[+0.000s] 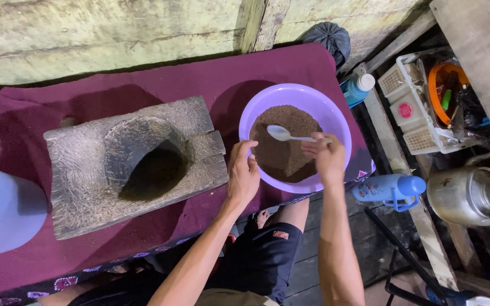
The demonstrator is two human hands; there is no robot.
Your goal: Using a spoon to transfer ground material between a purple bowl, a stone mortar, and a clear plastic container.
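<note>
Wooden and hollowed, the mortar block (137, 164) sat left on the maroon cloth (24, 119), just beside the purple basin (336, 116) of brown powder (284, 153) at the cloth's right edge. The left hand (243, 175) gripped the basin's near rim. The right hand (325, 156) pinched a white spoon (282, 134) over the powder, with bare cloth open only behind.

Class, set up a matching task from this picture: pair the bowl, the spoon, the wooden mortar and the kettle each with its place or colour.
Things:
1. bowl
2. spoon
3. wooden mortar
4. kettle

Descriptions:
A. silvery metal, on the floor at far right
B. white, held by the right hand over brown grains
C. purple plastic, steadied by the left hand
D. grey block with a dark hollow

Pairs: 1-C, 2-B, 3-D, 4-A
</note>
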